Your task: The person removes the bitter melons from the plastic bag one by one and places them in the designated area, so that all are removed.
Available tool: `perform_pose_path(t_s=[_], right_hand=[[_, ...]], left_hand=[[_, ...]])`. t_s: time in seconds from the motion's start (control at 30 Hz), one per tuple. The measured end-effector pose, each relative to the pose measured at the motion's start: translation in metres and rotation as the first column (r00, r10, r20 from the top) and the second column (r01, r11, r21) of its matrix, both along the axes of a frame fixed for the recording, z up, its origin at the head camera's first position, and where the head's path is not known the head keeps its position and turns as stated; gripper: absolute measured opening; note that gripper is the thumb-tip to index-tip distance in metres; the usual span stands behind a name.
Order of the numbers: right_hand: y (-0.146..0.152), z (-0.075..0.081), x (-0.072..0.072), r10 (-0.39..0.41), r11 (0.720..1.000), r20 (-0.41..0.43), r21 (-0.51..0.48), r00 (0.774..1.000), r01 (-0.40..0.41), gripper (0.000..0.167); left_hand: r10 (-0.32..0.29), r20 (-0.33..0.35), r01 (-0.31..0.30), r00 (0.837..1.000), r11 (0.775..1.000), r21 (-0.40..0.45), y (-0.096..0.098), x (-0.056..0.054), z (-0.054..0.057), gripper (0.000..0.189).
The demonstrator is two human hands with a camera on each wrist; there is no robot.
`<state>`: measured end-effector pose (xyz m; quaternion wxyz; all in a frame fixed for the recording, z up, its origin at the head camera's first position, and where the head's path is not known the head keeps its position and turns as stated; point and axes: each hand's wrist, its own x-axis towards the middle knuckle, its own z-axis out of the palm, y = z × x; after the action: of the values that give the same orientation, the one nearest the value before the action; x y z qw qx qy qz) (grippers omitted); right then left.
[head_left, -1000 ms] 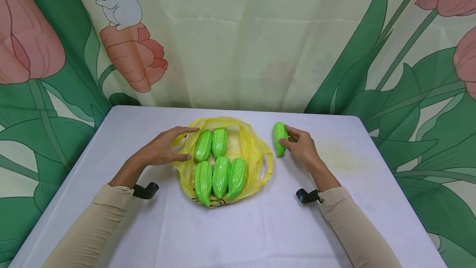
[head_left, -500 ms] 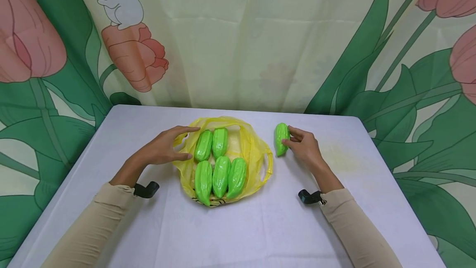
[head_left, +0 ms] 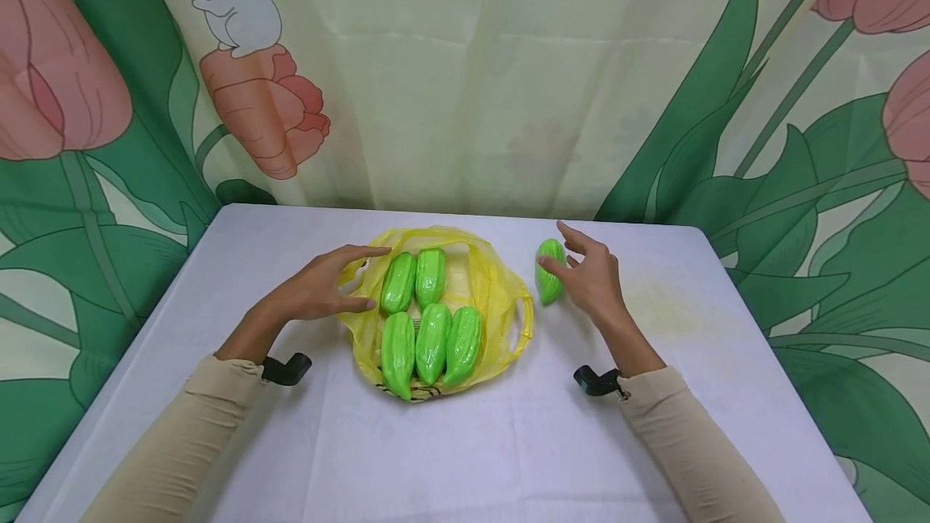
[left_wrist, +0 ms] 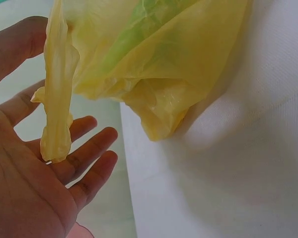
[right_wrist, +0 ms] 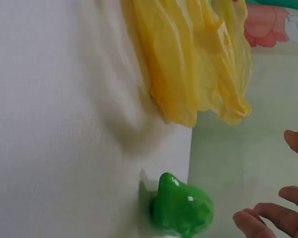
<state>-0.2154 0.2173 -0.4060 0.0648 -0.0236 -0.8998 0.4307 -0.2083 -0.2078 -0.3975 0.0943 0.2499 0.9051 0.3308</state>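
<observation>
A thin yellow plastic bag [head_left: 501,297] lies spread open on the table, with several glossy green ridged vegetables [head_left: 397,353] in it. My left hand [head_left: 320,287] is at the bag's left rim, fingers and thumb spread apart. In the left wrist view, a bag handle [left_wrist: 57,99] hangs across that hand's fingers, not gripped. One more green ridged vegetable [head_left: 550,285] lies on the table right of the bag. My right hand [head_left: 592,277] is just beside and above it, thumb overlapping it in the head view. The right wrist view shows these fingers [right_wrist: 288,218] apart from the vegetable [right_wrist: 181,208].
A white cloth covers the table [head_left: 450,458]. Behind it hangs a curtain [head_left: 472,103] printed with tulips, a rabbit and a carrot. The table's far edge runs close behind the bag and the single vegetable. Black wrist cameras [head_left: 286,370] sit on both wrists.
My right hand held the single green vegetable, shifted it slightly right, then let go and lifted its fingers off. The left hand and bag have stayed in place.
</observation>
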Motion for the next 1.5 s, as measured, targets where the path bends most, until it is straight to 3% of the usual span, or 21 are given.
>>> perform_pose_path(t_s=[0.43,0.9,1.1,1.5], right_hand=[[-0.052,0.010,0.010,0.137,0.989,-0.058,-0.055,0.989,-0.140,0.072],[-0.108,0.001,0.010,0.274,0.954,-0.058,-0.114,0.960,-0.279,0.071],[-0.126,-0.005,0.008,0.298,0.944,-0.039,-0.137,0.954,-0.301,0.071],[-0.146,-0.015,-0.001,0.312,0.949,0.036,-0.048,0.949,-0.310,0.069]], left_hand=[[0.003,0.003,-0.003,1.000,1.000,-0.010,0.000,0.000,-0.003,0.080],[-0.001,0.015,0.001,1.000,1.000,0.003,0.001,0.000,-0.003,0.079],[-0.007,0.003,0.007,1.000,1.000,0.004,0.001,-0.001,-0.003,0.080],[0.003,0.026,-0.002,1.000,1.000,-0.016,0.001,-0.002,-0.001,0.080]])
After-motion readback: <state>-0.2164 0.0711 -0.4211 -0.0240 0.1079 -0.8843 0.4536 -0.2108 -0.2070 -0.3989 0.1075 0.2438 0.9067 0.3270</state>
